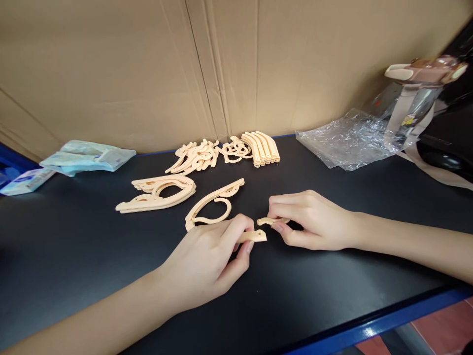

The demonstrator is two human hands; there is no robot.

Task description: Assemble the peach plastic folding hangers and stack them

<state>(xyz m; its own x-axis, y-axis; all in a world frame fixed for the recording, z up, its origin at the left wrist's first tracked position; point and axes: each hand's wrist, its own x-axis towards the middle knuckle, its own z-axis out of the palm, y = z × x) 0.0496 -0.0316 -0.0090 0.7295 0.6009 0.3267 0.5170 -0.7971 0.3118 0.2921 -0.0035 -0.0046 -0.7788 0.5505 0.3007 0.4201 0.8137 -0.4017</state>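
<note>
My left hand (pixel 218 251) pinches a beige plastic hanger arm (pixel 260 236) whose end, with a small hole, sticks out past the fingertips. It belongs to a partly joined folding hanger (pixel 210 199) with a curved hook, or lies over it; the hand hides which. A small curved beige piece (pixel 264 221) is held between the thumb and fingers of my right hand (pixel 310 222), its tip pointing at the hole end, a short gap apart. To the left lie folded hangers (pixel 173 201), stacked on the black table (pixel 92 256).
Behind my hands are loose curved pieces (pixel 199 157), hooks (pixel 235 149) and a row of long arms (pixel 261 148). A clear plastic bag (pixel 340 140) and a strapped bottle (pixel 417 98) stand at right. Tissue packs (pixel 88 157) lie at left; cardboard (pixel 148 74) rises behind.
</note>
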